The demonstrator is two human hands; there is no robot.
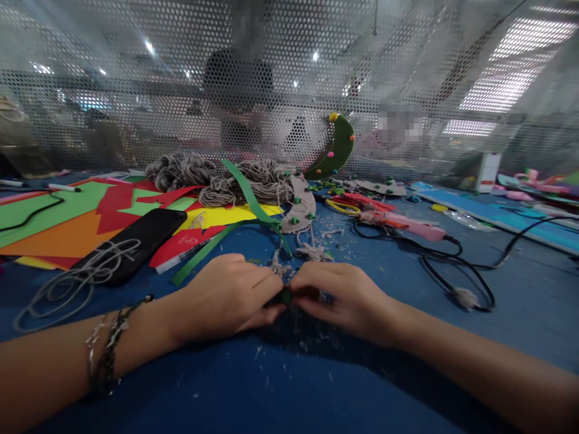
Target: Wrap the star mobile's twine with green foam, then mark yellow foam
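Close together over the blue table, my left hand and my right hand meet at their fingertips. Both are closed in a pinch around a small dark green piece, mostly hidden by the fingers; its kind cannot be made out. Just beyond lies a grey felt crescent dotted with green pom-poms. Grey yarn hangs from it down to my fingers, and a frayed grey yarn bunch lies by my right hand. A green ribbon strip crosses the crescent's left end.
Coloured paper sheets, a black phone and a loose grey cord lie left. Grey yarn skeins are behind. A pink glue gun with black cable lies right. A green crescent stands against a perforated metal panel.
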